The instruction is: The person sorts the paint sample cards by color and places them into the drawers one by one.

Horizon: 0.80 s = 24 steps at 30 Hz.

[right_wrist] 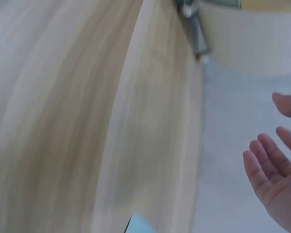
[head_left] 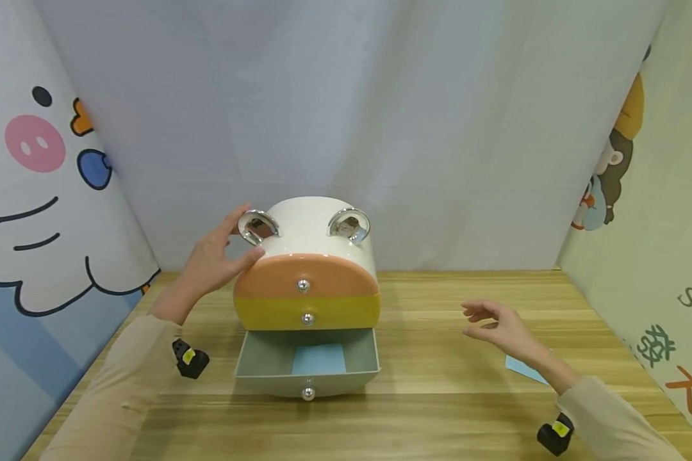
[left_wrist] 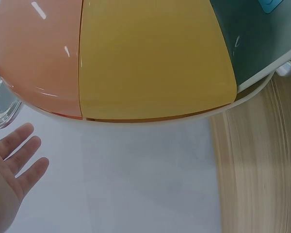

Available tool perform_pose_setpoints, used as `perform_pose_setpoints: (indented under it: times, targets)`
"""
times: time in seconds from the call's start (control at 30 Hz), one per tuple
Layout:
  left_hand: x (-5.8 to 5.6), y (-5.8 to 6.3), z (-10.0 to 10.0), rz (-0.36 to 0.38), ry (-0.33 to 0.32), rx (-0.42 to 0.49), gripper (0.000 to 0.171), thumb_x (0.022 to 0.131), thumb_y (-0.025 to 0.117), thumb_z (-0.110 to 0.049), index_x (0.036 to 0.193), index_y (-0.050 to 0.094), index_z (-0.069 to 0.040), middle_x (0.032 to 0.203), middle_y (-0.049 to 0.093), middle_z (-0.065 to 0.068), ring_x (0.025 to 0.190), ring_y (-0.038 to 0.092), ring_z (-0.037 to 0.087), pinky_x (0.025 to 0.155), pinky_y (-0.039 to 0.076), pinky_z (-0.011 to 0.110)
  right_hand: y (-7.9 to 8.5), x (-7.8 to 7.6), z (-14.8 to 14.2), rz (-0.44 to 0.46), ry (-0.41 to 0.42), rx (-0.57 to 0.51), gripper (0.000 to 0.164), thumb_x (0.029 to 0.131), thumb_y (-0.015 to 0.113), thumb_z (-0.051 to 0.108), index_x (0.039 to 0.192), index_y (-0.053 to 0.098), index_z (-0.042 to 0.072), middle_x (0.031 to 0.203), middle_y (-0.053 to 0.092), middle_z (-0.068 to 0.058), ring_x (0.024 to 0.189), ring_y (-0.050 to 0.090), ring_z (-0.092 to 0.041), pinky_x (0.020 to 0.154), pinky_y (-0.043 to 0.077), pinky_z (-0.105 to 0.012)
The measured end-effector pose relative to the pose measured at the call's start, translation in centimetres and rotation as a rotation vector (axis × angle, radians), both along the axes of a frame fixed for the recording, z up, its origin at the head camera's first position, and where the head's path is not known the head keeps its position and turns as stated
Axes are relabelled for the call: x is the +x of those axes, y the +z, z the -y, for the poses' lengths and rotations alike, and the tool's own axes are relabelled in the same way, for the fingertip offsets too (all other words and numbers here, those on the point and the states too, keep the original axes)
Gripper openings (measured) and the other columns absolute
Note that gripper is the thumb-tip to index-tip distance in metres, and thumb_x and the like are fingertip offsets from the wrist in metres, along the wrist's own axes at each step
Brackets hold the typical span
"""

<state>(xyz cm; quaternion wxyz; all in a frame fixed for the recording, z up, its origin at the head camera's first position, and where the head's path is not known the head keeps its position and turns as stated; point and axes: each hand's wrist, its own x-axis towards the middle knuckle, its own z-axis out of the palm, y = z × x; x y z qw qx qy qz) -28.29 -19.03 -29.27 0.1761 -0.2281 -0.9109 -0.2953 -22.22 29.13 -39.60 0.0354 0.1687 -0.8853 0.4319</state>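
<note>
A rounded desktop drawer box (head_left: 302, 214) has a white shell, an orange top drawer (head_left: 271, 276) and a yellow middle drawer (head_left: 346, 310). Its grey-green bottom drawer (head_left: 271, 385) is pulled out, with a light blue card (head_left: 319, 360) lying inside. My left hand (head_left: 212, 261) rests at the box's upper left, thumb by the orange drawer's top edge and fingers spread beside a chrome ring (head_left: 258, 227). To the right, my right hand (head_left: 506, 330) hovers over the table, holding nothing, its fingers loosely bent. Partly behind that forearm lies a second light blue card (head_left: 525, 369).
A second chrome ring (head_left: 349, 225) sits on the shell, and each drawer has a round silver knob (head_left: 308, 393). Black devices with yellow stickers show beside the left wrist (head_left: 190, 360) and the right sleeve (head_left: 555, 434). Cloth walls enclose the wooden table (head_left: 427, 416).
</note>
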Motion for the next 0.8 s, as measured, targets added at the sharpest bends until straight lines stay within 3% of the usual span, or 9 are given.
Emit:
perform_pose_setpoints:
  times: [0.13,0.2,0.37,0.53,0.63,0.8]
  targets:
    - [0.1,0.1,-0.1,0.004,0.002,0.001,0.076,0.085,0.060,-0.038,0.146,0.017,-0.023,0.137,0.039,0.020,0.115,0.044,0.039,0.087,0.035,0.062,-1.0,0.3,-3.7,-0.043,0.004,0.068,0.048,0.082,0.066,0.011,0.123,0.049,-0.005,0.113,0.054,-0.022,0.094,0.052,-0.007,0.073,0.049,-0.025]
    - [0.1,0.1,0.0,0.005,0.003,0.002,0.076,0.085,0.060,-0.038,0.146,0.017,-0.023,0.137,0.040,0.020,0.115,0.044,0.039,0.086,0.037,0.061,-1.5,0.5,-5.2,-0.041,-0.012,0.107,0.049,0.081,0.067,0.011,0.123,0.049,-0.006,0.113,0.054,-0.023,0.094,0.050,-0.003,0.073,0.048,-0.027]
    - [0.1,0.2,0.0,0.010,0.004,0.004,0.075,0.085,0.060,-0.036,0.146,0.018,-0.021,0.137,0.040,0.020,0.116,0.044,0.040,0.083,0.038,0.061,-2.6,1.3,-8.4,-0.004,-0.058,0.193,0.056,0.079,0.070,0.015,0.123,0.047,-0.009,0.114,0.053,-0.025,0.099,0.050,-0.031,0.073,0.046,-0.035]
    - [0.0,0.1,0.0,0.002,0.002,0.006,0.075,0.085,0.060,-0.036,0.146,0.019,-0.020,0.137,0.040,0.020,0.115,0.045,0.040,0.084,0.038,0.061,-3.7,1.7,-10.5,0.013,-0.054,0.237,0.066,0.072,0.076,0.016,0.121,0.045,-0.016,0.116,0.049,-0.034,0.105,0.044,-0.049,0.078,0.043,-0.056]
    - [-0.1,0.0,0.1,-0.006,-0.001,0.011,0.076,0.085,0.061,-0.037,0.146,0.019,-0.020,0.137,0.039,0.020,0.114,0.045,0.041,0.085,0.037,0.061,-4.3,1.9,-11.2,0.009,-0.060,0.320,0.073,0.066,0.080,0.022,0.118,0.047,-0.018,0.116,0.048,-0.037,0.105,0.043,-0.052,0.079,0.040,-0.061]
    - [-0.1,-0.2,0.1,-0.013,-0.009,0.015,0.076,0.085,0.061,-0.038,0.146,0.017,-0.024,0.138,0.038,0.020,0.114,0.045,0.041,0.087,0.035,0.062,-5.1,2.2,-11.9,0.020,-0.099,0.441,0.080,0.059,0.082,0.029,0.116,0.050,-0.017,0.110,0.049,-0.034,0.096,0.050,-0.044,0.074,0.044,-0.050]
